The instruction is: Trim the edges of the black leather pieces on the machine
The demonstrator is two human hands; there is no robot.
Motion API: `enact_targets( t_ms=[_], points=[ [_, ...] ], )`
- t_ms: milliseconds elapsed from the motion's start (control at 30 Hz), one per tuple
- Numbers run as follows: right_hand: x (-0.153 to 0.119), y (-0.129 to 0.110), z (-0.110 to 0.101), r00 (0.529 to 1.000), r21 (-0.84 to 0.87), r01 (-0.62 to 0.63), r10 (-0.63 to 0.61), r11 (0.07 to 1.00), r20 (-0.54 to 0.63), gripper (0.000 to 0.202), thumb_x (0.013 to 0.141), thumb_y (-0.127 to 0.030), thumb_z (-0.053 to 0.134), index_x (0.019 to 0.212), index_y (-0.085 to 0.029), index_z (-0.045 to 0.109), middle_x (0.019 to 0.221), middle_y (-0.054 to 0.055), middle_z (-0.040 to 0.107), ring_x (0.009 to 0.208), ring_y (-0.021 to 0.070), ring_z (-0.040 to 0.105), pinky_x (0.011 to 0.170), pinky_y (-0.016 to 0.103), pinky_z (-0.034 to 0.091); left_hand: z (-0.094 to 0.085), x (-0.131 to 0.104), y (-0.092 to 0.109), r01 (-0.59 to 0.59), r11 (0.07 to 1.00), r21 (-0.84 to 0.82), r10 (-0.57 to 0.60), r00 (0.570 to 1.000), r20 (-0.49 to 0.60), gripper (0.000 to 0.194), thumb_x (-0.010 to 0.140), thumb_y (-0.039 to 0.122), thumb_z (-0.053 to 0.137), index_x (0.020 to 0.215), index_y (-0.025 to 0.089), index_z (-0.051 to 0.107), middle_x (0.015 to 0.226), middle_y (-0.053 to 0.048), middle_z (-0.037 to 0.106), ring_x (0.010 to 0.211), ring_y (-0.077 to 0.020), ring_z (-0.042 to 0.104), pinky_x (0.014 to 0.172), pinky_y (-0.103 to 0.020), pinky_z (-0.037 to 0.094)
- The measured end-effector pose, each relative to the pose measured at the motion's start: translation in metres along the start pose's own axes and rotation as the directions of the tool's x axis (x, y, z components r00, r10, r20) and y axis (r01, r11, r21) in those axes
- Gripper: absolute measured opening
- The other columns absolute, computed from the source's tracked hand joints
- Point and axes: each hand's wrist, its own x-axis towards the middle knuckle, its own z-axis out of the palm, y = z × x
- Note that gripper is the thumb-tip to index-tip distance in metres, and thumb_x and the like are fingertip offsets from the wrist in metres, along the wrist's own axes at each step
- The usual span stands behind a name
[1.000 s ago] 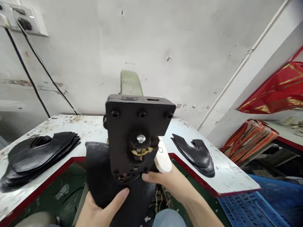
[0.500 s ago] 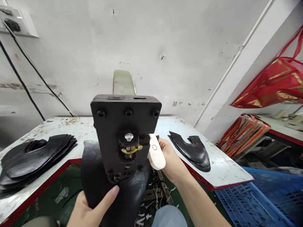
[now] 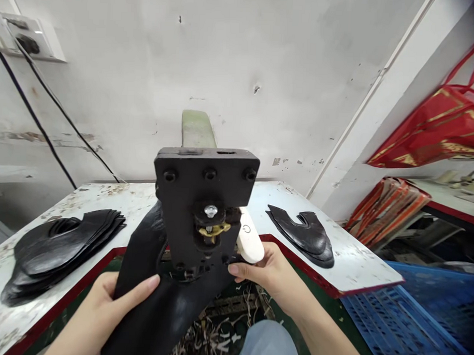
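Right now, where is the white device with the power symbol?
In the head view, the white device sits just right of centre, tucked against the right side of the black machine head, directly above the right hand.

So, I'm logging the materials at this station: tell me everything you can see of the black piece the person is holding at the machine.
The black piece is a flat, flexible sheet, matte, looking like leather or rubber. It runs tilted from upper left, beside the machine head, down toward the bottom edge. Its upper part passes under and behind the head's lower end, so that stretch is hidden. The left hand grips its left edge, thumb on top. The right hand touches it at the right, below the head, while holding a white device.
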Motion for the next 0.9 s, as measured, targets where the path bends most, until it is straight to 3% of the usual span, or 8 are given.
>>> enact_targets(
  t_ms=[167, 467, 600, 767, 900],
  points=[
    [-0.007, 0.011, 0.008, 0.992, -0.043, -0.125, 0.126, 0.991, 0.027, 0.029, 0.071, -0.042, 0.088, 0.077, -0.017, 0.076, 0.071, 0.002, 0.072, 0.069, 0.0186, 0.072, 0.066, 0.026, 0.06, -0.013, -0.003, 0.013, 0.103, 0.993, -0.058, -0.099, 0.993, 0.065, 0.042, 0.061, 0.054, 0.09, 0.063, 0.015, 0.075, 0.062, -0.006, 0.076, 0.056, -0.0208, 0.069, 0.053, -0.024, 0.056],
    [-0.008, 0.029, 0.027, 0.968, -0.025, -0.225, 0.226, 0.974, 0.106, 0.039, 0.072, -0.053, 0.085, 0.08, -0.015, 0.081, 0.072, 0.008, 0.078, 0.07, 0.0213, 0.076, 0.063, 0.024, 0.06, -0.018, -0.017, 0.027, 0.132, 0.976, -0.171, -0.139, 0.99, -0.027, 0.036, 0.051, 0.043, 0.096, 0.069, 0.02, 0.076, 0.062, -0.002, 0.079, 0.054, -0.021, 0.073, 0.052, -0.025, 0.059],
    [-0.008, 0.033, 0.035, 0.966, -0.003, -0.221, 0.219, 0.975, 0.136, 0.038, 0.072, -0.055, 0.083, 0.08, -0.018, 0.081, 0.072, 0.005, 0.078, 0.072, 0.021, 0.076, 0.064, 0.024, 0.059, -0.022, -0.021, 0.021, 0.097, 0.98, -0.173, -0.114, 0.989, -0.095, 0.032, 0.054, 0.043, 0.094, 0.07, 0.021, 0.078, 0.061, 0.003, 0.078, 0.053, -0.0183, 0.073, 0.051, -0.022, 0.058],
    [-0.004, 0.04, 0.041, 0.963, 0.024, -0.217, 0.21, 0.976, 0.17, 0.033, 0.072, -0.052, 0.084, 0.07, -0.02, 0.077, 0.066, 0.002, 0.072, 0.07, 0.0217, 0.075, 0.064, 0.027, 0.059, -0.037, -0.021, 0.005, 0.125, 0.983, -0.136, -0.138, 0.986, -0.092, 0.034, 0.053, 0.05, 0.093, 0.059, 0.021, 0.077, 0.052, 0.005, 0.073, 0.051, -0.0155, 0.071, 0.048, -0.015, 0.051],
    [-0.007, 0.04, 0.041, 0.959, 0.026, -0.201, 0.191, 0.979, 0.212, 0.029, 0.076, -0.047, 0.083, 0.071, -0.019, 0.078, 0.062, 0.0, 0.067, 0.064, 0.017, 0.069, 0.066, 0.027, 0.058, -0.048, -0.026, -0.009, 0.117, 0.99, -0.079, -0.127, 0.982, -0.139, 0.035, 0.052, 0.046, 0.094, 0.045, 0.02, 0.071, 0.04, 0.008, 0.063, 0.037, -0.0059, 0.057, 0.04, -0.009, 0.038]
  ],
)
